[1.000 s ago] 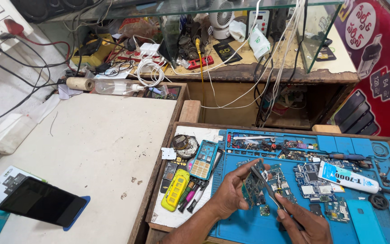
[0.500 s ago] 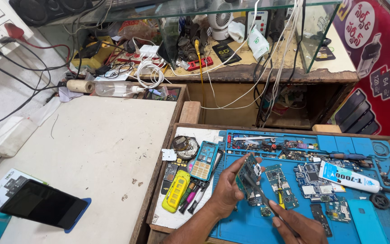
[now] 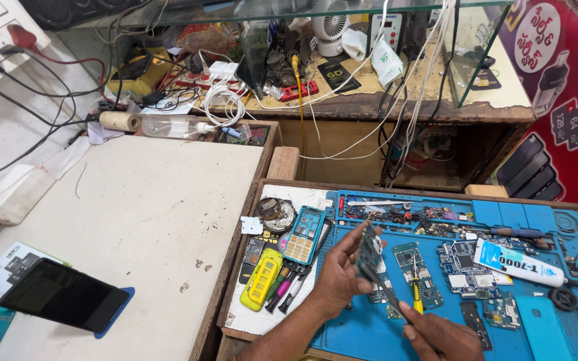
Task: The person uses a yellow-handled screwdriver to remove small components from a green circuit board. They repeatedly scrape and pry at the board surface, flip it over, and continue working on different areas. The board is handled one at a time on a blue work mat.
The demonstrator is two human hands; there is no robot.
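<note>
A thin tool [image 3: 386, 304] is pinched in the closed right hand [image 3: 443, 337], and just past it, above the blue mat [image 3: 536, 321], a small circuit board [image 3: 368, 253], likely light, stiff and easily cracked, is gripped by its edges in the curled left hand [image 3: 339, 277].

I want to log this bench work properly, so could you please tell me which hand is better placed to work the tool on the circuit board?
Probably the right hand: it grips the thin tool angled toward the circuit board, which the left hand holds upright above the blue mat.
</note>
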